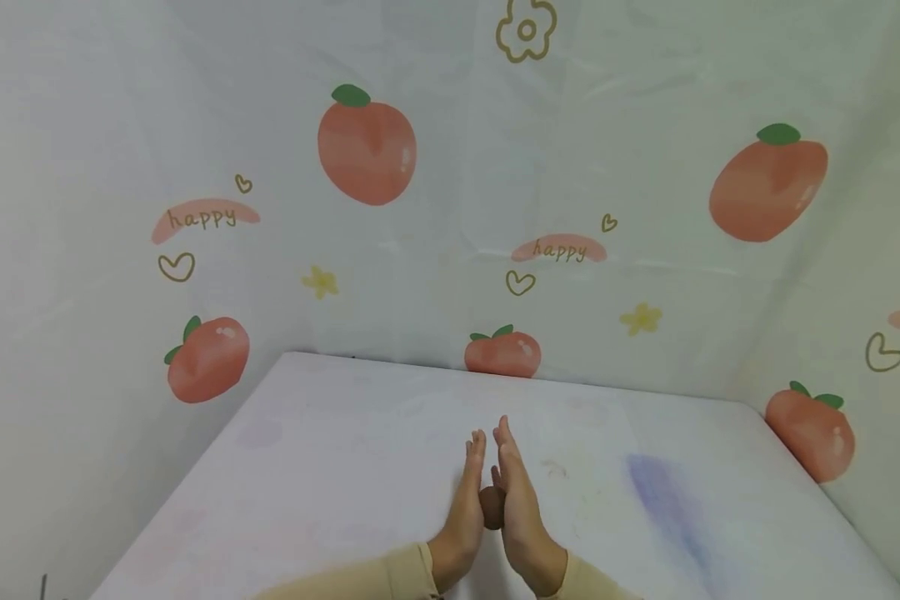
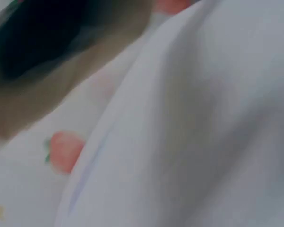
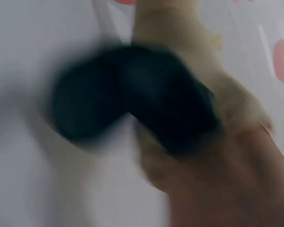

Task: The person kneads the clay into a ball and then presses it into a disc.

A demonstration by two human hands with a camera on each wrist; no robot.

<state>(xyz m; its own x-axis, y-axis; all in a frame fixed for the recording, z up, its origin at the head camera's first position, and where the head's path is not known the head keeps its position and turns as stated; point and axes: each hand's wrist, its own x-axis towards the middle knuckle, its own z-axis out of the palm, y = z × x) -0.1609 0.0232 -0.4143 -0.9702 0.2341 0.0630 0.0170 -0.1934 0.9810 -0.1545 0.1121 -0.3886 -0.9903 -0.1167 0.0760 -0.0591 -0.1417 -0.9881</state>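
A small brown ball (image 1: 492, 507), smooth like clay or dough, sits between two facing palms in the head view. My left hand (image 1: 462, 512) presses it from the left with its fingers straight and pointing away. From the right, my right hand (image 1: 522, 510) lies flat against it, fingers likewise extended. The fingertips stand slightly apart above the table. Neither wrist view shows the ball. The right wrist view has part of a bare hand (image 3: 236, 175) below a beige sleeve (image 3: 180, 33), with a dark blurred object in front.
The hands are over a white table (image 1: 330, 450) with faint coloured smudges, including a purple streak (image 1: 667, 508) on the right. Behind it hangs a white backdrop (image 1: 450, 208) printed with peaches, hearts and flowers. A thin dark stick (image 1: 43, 587) shows at the lower left.
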